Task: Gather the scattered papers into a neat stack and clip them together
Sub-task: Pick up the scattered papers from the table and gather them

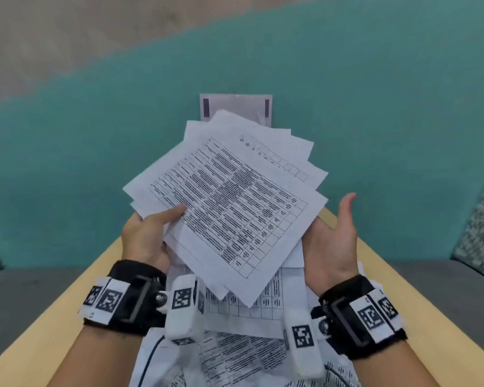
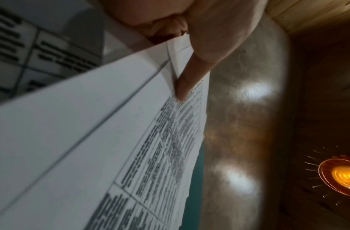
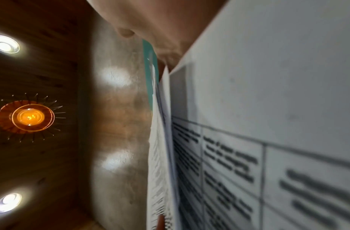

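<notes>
A fanned, uneven bunch of printed papers (image 1: 229, 196) is held up above the wooden table (image 1: 67, 303). My left hand (image 1: 151, 230) grips its left edge, with the thumb (image 2: 190, 80) pressed on the top sheet (image 2: 91, 140) and the fingers underneath. At the bunch's right edge my right hand (image 1: 333, 241) lies palm up. Its thumb stands clear of the paper and its fingers are hidden under the sheets (image 3: 268, 109). More printed sheets (image 1: 243, 353) lie on the table below my wrists. No clip is in view.
A pale sheet with purple side strips (image 1: 235, 104) lies at the table's far end, partly behind the bunch. A teal backrest (image 1: 95, 149) rises beyond the table, with grey seats (image 1: 25, 297) on both sides. A patterned cushion (image 1: 481, 227) sits at the right.
</notes>
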`<act>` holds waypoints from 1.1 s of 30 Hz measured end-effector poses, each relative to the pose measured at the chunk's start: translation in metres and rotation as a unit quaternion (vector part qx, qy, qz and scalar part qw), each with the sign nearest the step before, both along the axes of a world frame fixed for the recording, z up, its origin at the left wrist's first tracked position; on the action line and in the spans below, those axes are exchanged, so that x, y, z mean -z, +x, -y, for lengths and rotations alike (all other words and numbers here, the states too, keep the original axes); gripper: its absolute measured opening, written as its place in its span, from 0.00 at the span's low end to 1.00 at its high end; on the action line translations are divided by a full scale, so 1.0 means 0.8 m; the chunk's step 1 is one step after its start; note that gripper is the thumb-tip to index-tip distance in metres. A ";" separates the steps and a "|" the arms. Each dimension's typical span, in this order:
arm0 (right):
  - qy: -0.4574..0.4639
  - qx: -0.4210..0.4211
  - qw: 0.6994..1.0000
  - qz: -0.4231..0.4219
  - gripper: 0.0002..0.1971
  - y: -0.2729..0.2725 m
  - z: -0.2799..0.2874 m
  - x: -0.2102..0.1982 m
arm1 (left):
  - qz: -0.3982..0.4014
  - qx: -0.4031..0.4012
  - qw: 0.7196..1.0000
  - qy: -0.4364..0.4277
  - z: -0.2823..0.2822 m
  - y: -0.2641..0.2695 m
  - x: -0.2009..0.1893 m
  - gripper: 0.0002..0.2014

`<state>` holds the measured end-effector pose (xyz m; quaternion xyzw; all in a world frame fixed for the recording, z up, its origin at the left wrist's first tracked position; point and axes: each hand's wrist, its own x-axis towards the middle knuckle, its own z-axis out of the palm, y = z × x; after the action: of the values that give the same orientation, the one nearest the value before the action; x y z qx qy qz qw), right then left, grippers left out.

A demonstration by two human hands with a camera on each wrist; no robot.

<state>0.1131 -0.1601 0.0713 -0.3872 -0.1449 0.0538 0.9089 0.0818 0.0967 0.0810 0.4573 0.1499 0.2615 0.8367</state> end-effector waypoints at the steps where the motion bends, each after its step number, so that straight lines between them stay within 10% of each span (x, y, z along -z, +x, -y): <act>1: -0.024 0.000 1.000 0.013 0.37 0.000 -0.002 0.001 | 0.013 -0.005 1.000 0.004 0.003 -0.003 -0.002 0.20; 8: -0.194 0.112 0.974 0.034 0.06 0.017 0.003 0.013 | 0.054 0.067 0.987 0.138 0.000 -0.007 -0.008 0.20; 11: -0.208 0.191 0.957 0.059 0.10 0.026 0.018 0.014 | 0.055 0.104 0.974 0.194 -0.012 -0.006 -0.009 0.38; 16: -0.237 0.193 0.948 0.091 0.10 0.029 0.046 0.006 | 0.071 0.208 0.947 0.233 -0.032 -0.020 -0.017 0.34; 33: -0.235 0.166 0.950 0.118 0.05 0.019 0.020 0.010 | 0.064 0.020 0.891 0.448 -0.017 -0.027 -0.025 0.07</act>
<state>0.1286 -0.1761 0.0634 -0.6120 -0.1685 -0.1111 0.7647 0.0603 0.1102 0.1012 0.7690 -0.0461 0.3128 0.5556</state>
